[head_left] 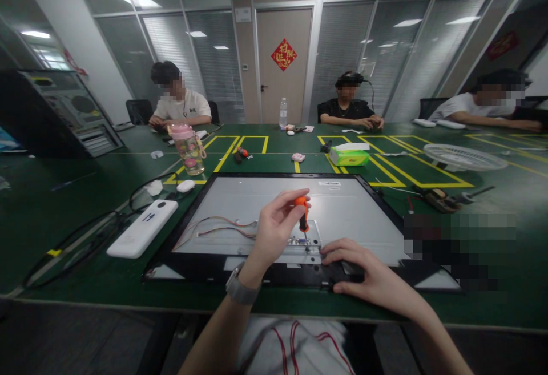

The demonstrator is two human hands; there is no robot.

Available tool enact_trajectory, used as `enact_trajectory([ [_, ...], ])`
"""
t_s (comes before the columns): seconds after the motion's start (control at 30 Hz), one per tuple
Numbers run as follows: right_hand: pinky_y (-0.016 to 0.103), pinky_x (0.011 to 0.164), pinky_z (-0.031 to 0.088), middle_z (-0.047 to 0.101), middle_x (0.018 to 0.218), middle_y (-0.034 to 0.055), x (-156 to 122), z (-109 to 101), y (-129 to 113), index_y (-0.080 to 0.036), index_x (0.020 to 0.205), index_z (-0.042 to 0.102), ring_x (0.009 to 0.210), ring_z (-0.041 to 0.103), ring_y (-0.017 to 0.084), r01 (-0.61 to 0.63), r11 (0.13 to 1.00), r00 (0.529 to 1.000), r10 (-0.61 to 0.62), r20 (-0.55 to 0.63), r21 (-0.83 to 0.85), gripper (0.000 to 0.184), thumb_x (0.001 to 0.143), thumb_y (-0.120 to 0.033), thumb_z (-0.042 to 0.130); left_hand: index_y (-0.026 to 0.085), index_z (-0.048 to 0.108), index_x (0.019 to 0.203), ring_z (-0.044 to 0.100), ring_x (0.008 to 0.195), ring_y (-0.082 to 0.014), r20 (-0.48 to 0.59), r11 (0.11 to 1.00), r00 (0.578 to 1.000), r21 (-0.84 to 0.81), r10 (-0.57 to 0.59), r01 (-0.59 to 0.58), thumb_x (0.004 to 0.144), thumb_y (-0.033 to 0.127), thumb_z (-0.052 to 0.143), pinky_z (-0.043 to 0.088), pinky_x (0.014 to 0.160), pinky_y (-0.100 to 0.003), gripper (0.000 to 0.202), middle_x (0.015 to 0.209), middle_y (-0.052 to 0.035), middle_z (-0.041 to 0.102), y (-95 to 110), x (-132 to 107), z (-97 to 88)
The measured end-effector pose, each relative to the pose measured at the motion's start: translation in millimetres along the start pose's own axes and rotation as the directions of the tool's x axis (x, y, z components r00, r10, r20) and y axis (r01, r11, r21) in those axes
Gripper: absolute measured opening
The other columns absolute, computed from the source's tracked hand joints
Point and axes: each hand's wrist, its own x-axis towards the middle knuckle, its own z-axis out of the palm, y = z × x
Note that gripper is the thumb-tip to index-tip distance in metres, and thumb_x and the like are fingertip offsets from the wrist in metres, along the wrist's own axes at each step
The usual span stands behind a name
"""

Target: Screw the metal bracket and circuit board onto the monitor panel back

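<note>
A monitor panel (351,209) lies face down on the green table, its grey metal back up and its black frame towards me. My left hand (276,229) is closed around an orange-handled screwdriver (302,212), held upright with its tip on the small metal board (306,242) at the panel's near edge. My right hand (363,269) lies flat on the black lower frame, fingers spread, steadying it. Thin red and white wires (218,228) run across the panel to the left of the board.
A white power bank (143,228) with black cables lies left of the panel. Behind are a pink-lidded bottle (188,148), a green tissue box (349,155), a white fan grille (464,157) and small tools. Three other people sit along the far side.
</note>
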Motion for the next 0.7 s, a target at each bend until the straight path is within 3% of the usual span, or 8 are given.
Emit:
enact_trajectory([
  [0.1, 0.043, 0.103, 0.043, 0.066, 0.12, 0.009, -0.1, 0.0, 1.1, -0.024, 0.103, 0.071, 0.116, 0.058, 0.027, 0.003, 1.0, 1.0, -0.003, -0.001, 0.0, 0.029, 0.081, -0.042, 0.077, 0.022, 0.076, 0.101, 0.061, 0.086, -0.0133, -0.07, 0.994, 0.995, 0.085, 0.077, -0.071, 0.084, 0.028, 0.07, 0.051, 0.078, -0.024, 0.018, 0.098, -0.0046, 0.064, -0.6, 0.1, -0.5],
  [0.23, 0.043, 0.103, 0.043, 0.066, 0.12, 0.0088, -0.1, -0.2, 2.3, -0.024, 0.102, 0.071, 0.116, 0.059, 0.027, 0.001, 1.0, 1.0, -0.001, -0.001, -0.002, 0.029, 0.08, -0.042, 0.077, 0.024, 0.068, 0.122, 0.065, 0.099, -0.017, -0.004, 1.0, 1.0, -0.021, 0.021, -0.021, 0.097, 0.029, 0.051, 0.051, 0.09, -0.031, 0.031, 0.112, -0.0073, 0.066, -3.1, -0.8, -0.8],
  [0.3, 0.043, 0.103, 0.043, 0.066, 0.12, 0.0087, 0.1, -0.2, 2.1, -0.024, 0.102, 0.071, 0.116, 0.059, 0.027, 0.003, 1.0, 1.0, -0.003, -0.005, -0.004, 0.029, 0.08, -0.042, 0.077, 0.023, 0.066, 0.125, 0.067, 0.098, -0.0185, 0.01, 0.998, 1.0, -0.058, -0.022, 0.022, 0.096, 0.03, 0.053, 0.053, 0.089, -0.033, 0.032, 0.11, -0.0079, 0.069, -2.3, -1.0, 0.4],
  [0.43, 0.043, 0.102, 0.044, 0.066, 0.119, 0.0084, 0.0, 0.5, 1.4, -0.025, 0.101, 0.071, 0.115, 0.059, 0.027, 0.006, 1.0, 1.0, -0.006, -0.008, -0.003, 0.029, 0.08, -0.044, 0.077, 0.02, 0.074, 0.101, 0.065, 0.086, -0.0147, -0.108, 0.997, 0.993, 0.067, 0.037, -0.03, 0.083, 0.026, 0.071, 0.053, 0.075, -0.024, 0.019, 0.096, -0.0049, 0.066, 1.9, 0.1, 2.4],
  [0.5, 0.043, 0.102, 0.044, 0.066, 0.12, 0.0084, -0.5, 1.0, 1.8, -0.025, 0.102, 0.071, 0.115, 0.059, 0.027, 0.006, 1.0, 1.0, -0.006, -0.004, -0.002, 0.029, 0.08, -0.044, 0.077, 0.02, 0.076, 0.099, 0.063, 0.087, -0.0146, -0.131, 0.99, 0.988, 0.126, 0.078, -0.061, 0.086, 0.027, 0.068, 0.053, 0.076, -0.024, 0.017, 0.098, -0.0053, 0.065, 3.0, 0.4, 1.7],
  [0.63, 0.044, 0.103, 0.043, 0.066, 0.12, 0.0088, -1.4, 1.5, 3.1, -0.025, 0.103, 0.071, 0.116, 0.058, 0.027, 0.005, 1.0, 1.0, -0.005, -0.003, 0.0, 0.03, 0.081, -0.044, 0.077, 0.019, 0.069, 0.118, 0.066, 0.092, -0.0183, -0.036, 0.999, 0.999, 0.038, 0.015, -0.014, 0.097, 0.031, 0.049, 0.053, 0.086, -0.033, 0.032, 0.106, -0.0094, 0.067, 1.6, -1.1, -0.2],
  [0.7, 0.043, 0.103, 0.043, 0.066, 0.12, 0.0088, -1.2, 1.1, 3.0, -0.025, 0.103, 0.071, 0.116, 0.058, 0.027, 0.005, 1.0, 1.0, -0.005, -0.004, 0.001, 0.03, 0.08, -0.044, 0.077, 0.019, 0.068, 0.12, 0.065, 0.089, -0.0182, -0.014, 0.999, 1.0, 0.032, 0.006, -0.006, 0.096, 0.032, 0.051, 0.053, 0.084, -0.033, 0.032, 0.103, -0.009, 0.068, 0.8, -2.0, 0.1],
])
